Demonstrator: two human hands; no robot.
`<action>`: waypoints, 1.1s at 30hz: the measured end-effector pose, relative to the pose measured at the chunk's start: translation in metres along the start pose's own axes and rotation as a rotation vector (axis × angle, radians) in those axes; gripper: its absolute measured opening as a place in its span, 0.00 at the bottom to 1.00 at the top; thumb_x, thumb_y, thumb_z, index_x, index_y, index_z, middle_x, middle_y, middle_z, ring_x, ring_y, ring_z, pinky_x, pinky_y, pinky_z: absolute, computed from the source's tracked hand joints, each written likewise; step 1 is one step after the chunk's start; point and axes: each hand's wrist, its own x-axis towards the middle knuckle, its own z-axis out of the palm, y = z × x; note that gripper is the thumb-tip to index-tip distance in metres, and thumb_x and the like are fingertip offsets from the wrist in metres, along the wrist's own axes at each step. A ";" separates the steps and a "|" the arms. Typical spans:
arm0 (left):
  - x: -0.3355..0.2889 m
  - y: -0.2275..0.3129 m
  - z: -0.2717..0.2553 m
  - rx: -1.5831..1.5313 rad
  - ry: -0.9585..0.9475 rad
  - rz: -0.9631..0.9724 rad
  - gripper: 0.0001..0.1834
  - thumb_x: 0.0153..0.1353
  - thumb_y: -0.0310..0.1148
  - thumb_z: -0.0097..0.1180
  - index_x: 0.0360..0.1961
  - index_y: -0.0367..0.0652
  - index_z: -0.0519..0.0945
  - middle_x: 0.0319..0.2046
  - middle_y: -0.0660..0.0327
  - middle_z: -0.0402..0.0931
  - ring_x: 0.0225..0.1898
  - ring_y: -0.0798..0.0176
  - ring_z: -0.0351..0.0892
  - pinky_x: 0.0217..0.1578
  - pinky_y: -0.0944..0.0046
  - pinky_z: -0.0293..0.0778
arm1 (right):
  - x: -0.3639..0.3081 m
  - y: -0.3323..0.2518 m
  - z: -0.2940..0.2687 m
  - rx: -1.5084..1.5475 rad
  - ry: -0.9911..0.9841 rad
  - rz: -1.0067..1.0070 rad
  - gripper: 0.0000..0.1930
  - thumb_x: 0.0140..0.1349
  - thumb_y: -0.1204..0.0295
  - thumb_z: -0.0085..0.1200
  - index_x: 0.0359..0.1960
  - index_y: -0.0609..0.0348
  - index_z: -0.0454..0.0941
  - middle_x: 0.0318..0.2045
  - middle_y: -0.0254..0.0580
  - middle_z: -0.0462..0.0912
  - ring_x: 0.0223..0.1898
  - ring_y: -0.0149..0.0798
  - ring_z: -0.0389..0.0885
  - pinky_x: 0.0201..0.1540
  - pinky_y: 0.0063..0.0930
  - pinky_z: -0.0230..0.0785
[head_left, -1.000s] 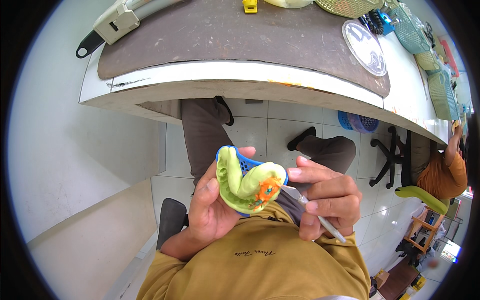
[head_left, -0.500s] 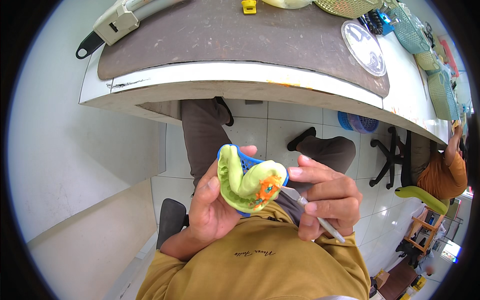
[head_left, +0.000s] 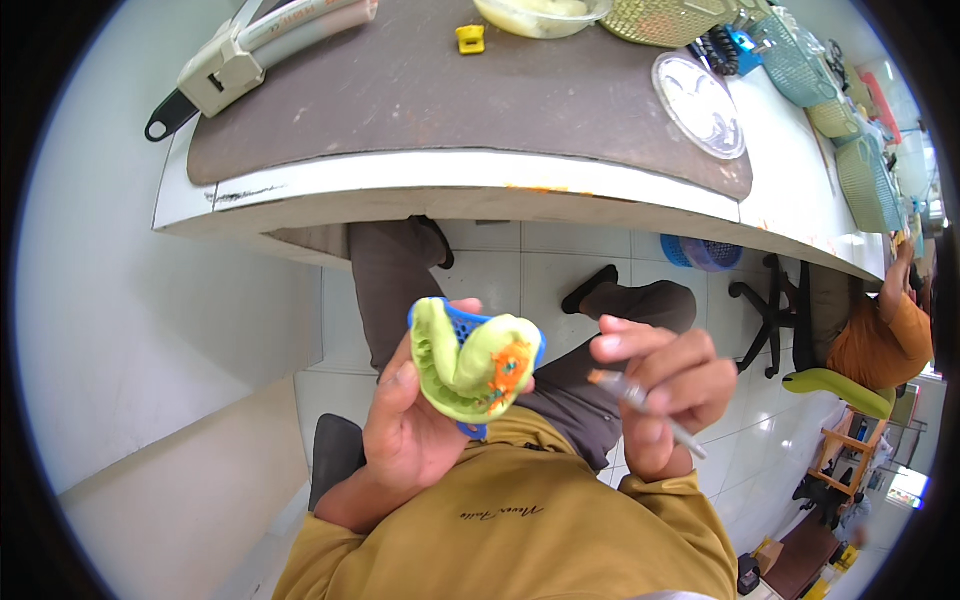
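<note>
A dental impression [head_left: 447,375], light green material in a blue perforated tray, faces up in front of my body. My left hand [head_left: 408,425] is closed around the tray's left and lower side, thumb along its edge. Orange material [head_left: 512,368] with small dark green spots sits on the impression's right side. My right hand [head_left: 680,385] grips a slim grey-white knife [head_left: 655,415] between thumb and fingers, with the index finger stretched out. A bit of orange shows on the knife's tip, which stands apart from the impression, to its right.
Beyond my hands runs a white desk edge [head_left: 400,180] with a brown mat [head_left: 420,95]. On it lie a clear round lid [head_left: 700,105], a small yellow piece [head_left: 470,40] and a bowl [head_left: 545,15]. Baskets [head_left: 868,185] line the right. A person in orange [head_left: 875,340] sits at far right.
My right hand has drawn the knife away from the impression to the right, and orange now shows on its tip. The impression has shifted slightly left in the view, still in my left hand.
</note>
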 end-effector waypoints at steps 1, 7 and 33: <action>0.001 0.000 0.002 0.017 0.039 0.035 0.33 0.67 0.50 0.44 0.66 0.43 0.58 0.54 0.38 0.70 0.48 0.48 0.78 0.42 0.59 0.77 | 0.003 -0.002 -0.002 -0.008 0.070 0.044 0.07 0.60 0.76 0.53 0.37 0.63 0.69 0.32 0.46 0.74 0.38 0.48 0.85 0.42 0.41 0.83; 0.008 -0.003 -0.006 0.169 0.040 0.169 0.33 0.65 0.45 0.52 0.66 0.41 0.58 0.61 0.45 0.64 0.58 0.39 0.71 0.46 0.54 0.77 | 0.030 -0.003 -0.030 -0.710 0.104 0.087 0.09 0.54 0.83 0.58 0.37 0.65 0.75 0.29 0.45 0.78 0.29 0.32 0.80 0.28 0.21 0.73; 0.011 0.004 0.000 0.075 -0.080 0.019 0.37 0.68 0.52 0.47 0.66 0.36 0.54 0.61 0.42 0.63 0.58 0.43 0.72 0.50 0.56 0.80 | 0.012 0.014 -0.045 -0.864 0.303 0.010 0.06 0.65 0.76 0.54 0.38 0.67 0.73 0.24 0.48 0.83 0.23 0.32 0.81 0.27 0.21 0.74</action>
